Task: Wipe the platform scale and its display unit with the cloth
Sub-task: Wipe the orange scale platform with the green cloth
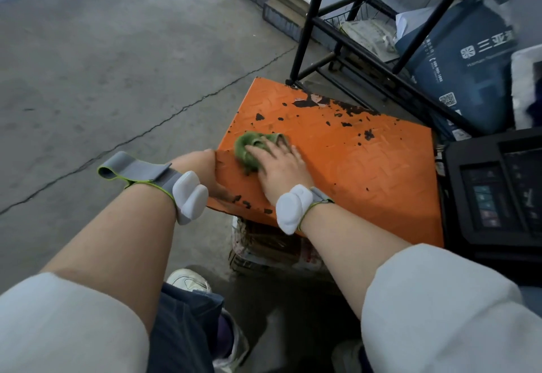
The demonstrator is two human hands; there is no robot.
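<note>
The orange platform scale [352, 167] is seen at the centre of the view, set on the grey concrete floor [102, 64]. Its plate is oblong, with the long axis running from about 11 o'clock to 5 o'clock, and the far corner points toward 11 o'clock. The chequered paint is chipped to black along the far edge and at the near left corner. The black display unit [495, 193] is found at 3 o'clock, just beside the plate's right edge, its screen facing up.

A green cloth [252, 150], bunched into a wad, is pressed onto the plate near its left edge by the right hand [278, 164]. The fingers are laid flat and slightly spread over the cloth, pointing toward 11 o'clock. The plate's left edge is gripped by the left hand [202, 170]: the thumb is laid on top, while the other fingers are hidden under the rim, so their pose cannot be told. A white device on a grey strap is worn on each wrist.

A black metal rack [346, 20] is placed at 1 o'clock, with a dark blue printed bag [463, 59] leaning on it.
</note>
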